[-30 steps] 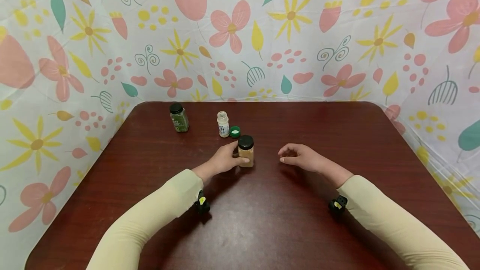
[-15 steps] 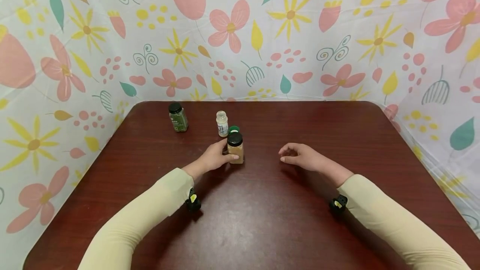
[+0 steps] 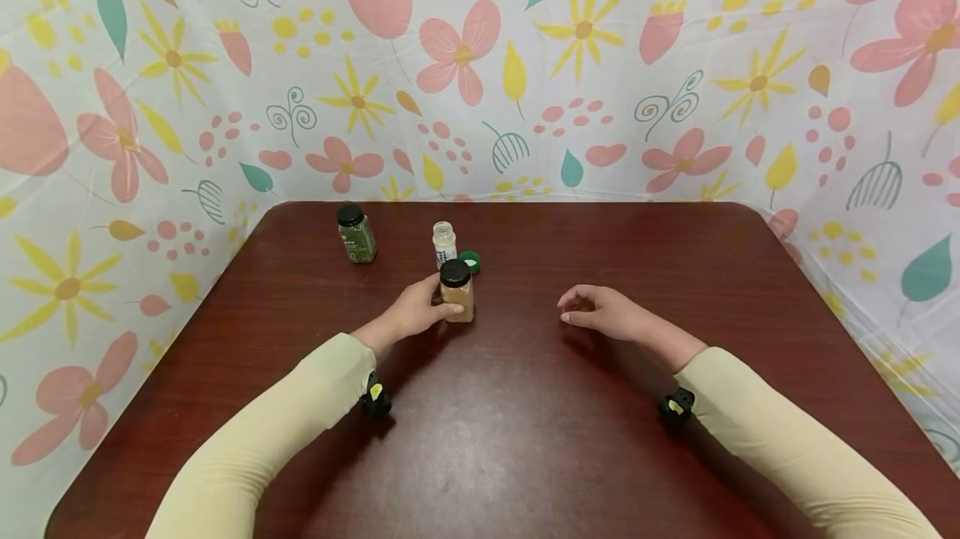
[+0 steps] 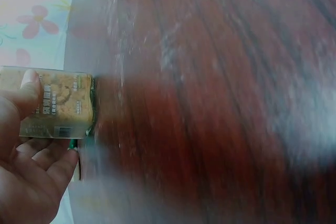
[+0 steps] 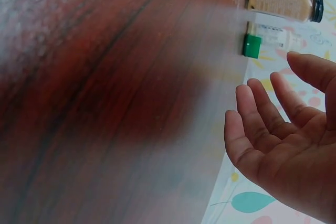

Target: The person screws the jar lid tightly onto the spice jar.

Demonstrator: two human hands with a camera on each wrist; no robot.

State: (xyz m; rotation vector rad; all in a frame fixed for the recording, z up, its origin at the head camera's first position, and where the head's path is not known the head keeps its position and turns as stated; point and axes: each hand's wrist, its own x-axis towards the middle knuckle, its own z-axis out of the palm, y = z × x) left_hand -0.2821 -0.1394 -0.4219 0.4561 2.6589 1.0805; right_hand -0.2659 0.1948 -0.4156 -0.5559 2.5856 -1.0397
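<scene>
My left hand [image 3: 408, 310] grips a clear spice jar [image 3: 460, 304] of tan powder, upright under its black lid. Thumb and fingers lie on opposite sides of it; a printed label faces the left wrist camera. Just behind stands a small white bottle [image 3: 444, 241] without its cap, its lower part partly hidden by the jar. Beside that bottle a green cap [image 3: 470, 261] rests on the table. Off to the right, my right hand [image 3: 606, 313] hovers with loosely bent fingers and holds nothing; the right wrist view shows its bare palm.
A jar of green flakes [image 3: 357, 241] with a black lid stands at the back left of the dark red wooden table [image 3: 480, 456]. Flower-print cloth [image 3: 465, 139] hangs behind the table and along both sides.
My left hand has slid the tan spice jar leftward and slightly back, from right of the green cap to in front of the white bottle. The right hand has stayed in place.
</scene>
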